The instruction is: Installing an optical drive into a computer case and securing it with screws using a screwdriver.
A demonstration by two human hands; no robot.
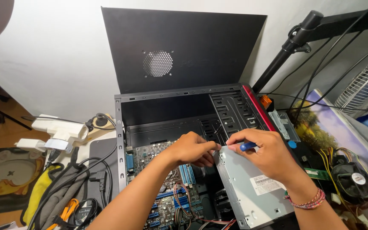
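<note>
We see an open computer case (122,127) lying flat, its black side panel (179,47) propped upright against the wall at twelve o'clock. Both hands work over the top corner of a grey metal drive box (243,187) that sits inside the case at about five o'clock from the picture's middle, a white label on its upper face.

The right hand (265,155) holds a blue-handled screwdriver (248,146); its fingers are curled tight around the handle, and the tip points toward nine o'clock at the box's corner. We cannot make out the tip itself. A braided bracelet (307,202) rings that wrist.

The left hand (192,149) rests at nine o'clock of the right one, fingers bunched and pinched together right at the same corner of the box; whether they grip anything small we cannot tell, as the fingertips hide it.

Under the left forearm lies the motherboard (162,200) with blue slots and red wires. Outside the case, at three o'clock, a cooling fan (354,179) with yellow and black wires rests on the surface. At nine o'clock lie a white power strip (60,127) and black cables (94,174), with a yellow and grey bag (47,191) below them
</note>
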